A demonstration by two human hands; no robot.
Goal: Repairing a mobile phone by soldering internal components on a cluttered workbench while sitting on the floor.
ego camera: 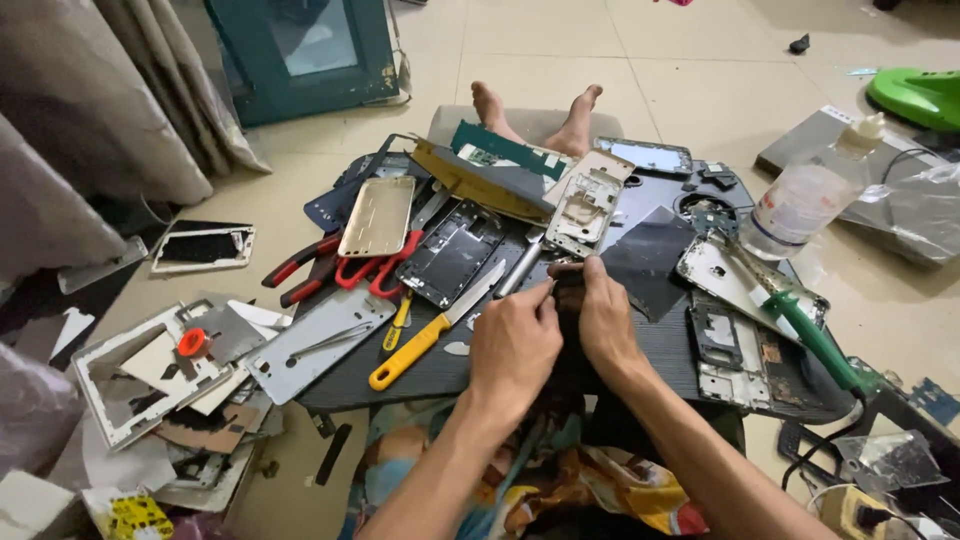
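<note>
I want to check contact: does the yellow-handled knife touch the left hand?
Apart. The head view shows bare dark board between the yellow-handled knife and the left hand.

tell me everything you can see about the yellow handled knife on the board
The knife has a bright yellow handle that looks plastic, with a hole near its end, and a plain silver metal blade. It lies flat and diagonal on the dark board, handle toward the near left edge, blade pointing up and right toward a phone frame. It sits just left of the left hand, which does not touch it.
</note>
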